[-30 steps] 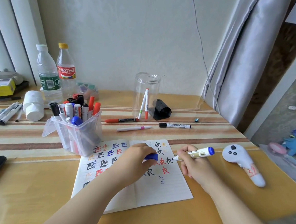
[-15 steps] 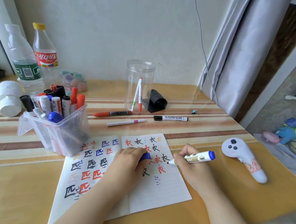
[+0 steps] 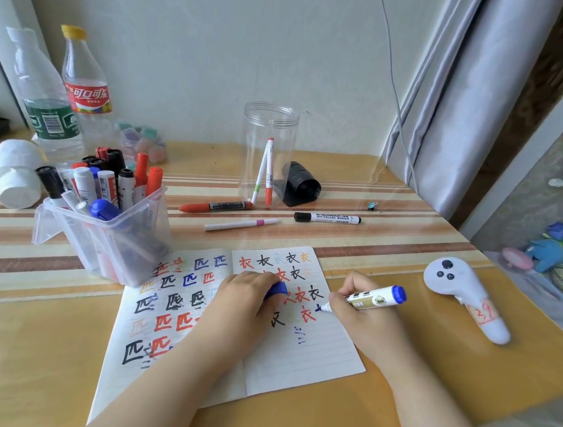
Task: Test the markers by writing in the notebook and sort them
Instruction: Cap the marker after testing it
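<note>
While the left hand (image 3: 245, 300) rests on the open notebook (image 3: 301, 359) at the tabletop's near edge, its fingers curl round a blue cap (image 3: 276, 290). Just beside it, the right hand (image 3: 360, 317) pinches a blue marker (image 3: 372, 299), its tip touching the right page where a small blue stroke sits. A white controller (image 3: 464, 295) lies toward the right edge. Behind the notebook's left page stands a clear bin (image 3: 111, 235) packed with markers. Farther back lie a pink pen (image 3: 241, 224), a black whiteboard marker (image 3: 327, 217) and a red marker (image 3: 216, 206), beside a clear jar (image 3: 271, 129) holding two pens.
</note>
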The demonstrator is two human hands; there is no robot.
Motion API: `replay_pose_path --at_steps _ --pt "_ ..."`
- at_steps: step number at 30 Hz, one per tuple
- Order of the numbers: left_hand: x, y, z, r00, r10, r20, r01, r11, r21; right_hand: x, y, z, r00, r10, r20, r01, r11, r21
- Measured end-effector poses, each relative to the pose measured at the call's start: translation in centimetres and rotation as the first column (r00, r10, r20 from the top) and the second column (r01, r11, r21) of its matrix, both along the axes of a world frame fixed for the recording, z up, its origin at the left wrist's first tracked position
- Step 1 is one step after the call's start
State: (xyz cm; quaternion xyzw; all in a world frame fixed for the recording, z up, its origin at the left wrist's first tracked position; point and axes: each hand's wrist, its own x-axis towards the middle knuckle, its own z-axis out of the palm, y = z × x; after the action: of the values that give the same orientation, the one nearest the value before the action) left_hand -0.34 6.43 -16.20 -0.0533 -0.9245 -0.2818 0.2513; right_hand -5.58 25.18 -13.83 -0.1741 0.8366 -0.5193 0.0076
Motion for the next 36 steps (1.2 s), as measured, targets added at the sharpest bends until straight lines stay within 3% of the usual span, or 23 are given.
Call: replay_pose_path --at_steps 3,11,36 --pt "0.02 0.02 0.0 1.0 0.002 -0.005 -0.002 1.0 -0.006 -0.19 0.15 -0.02 0.998 -0.047 -0.032 0.046 0.999 -0.014" --pt "0.07 0.07 0.11 1.0 -0.002 -0.002 0.002 1.0 0.007 -0.04 0.31 -0.08 0.998 0.059 0.022 -0.06 0.998 0.013" --pt "0.21 0.0 0.28 0.999 0.0 0.054 -0.001 1.0 0.01 0.19 0.6 0.23 0.999 -0.002 -0.032 0.001 1.0 -0.009"
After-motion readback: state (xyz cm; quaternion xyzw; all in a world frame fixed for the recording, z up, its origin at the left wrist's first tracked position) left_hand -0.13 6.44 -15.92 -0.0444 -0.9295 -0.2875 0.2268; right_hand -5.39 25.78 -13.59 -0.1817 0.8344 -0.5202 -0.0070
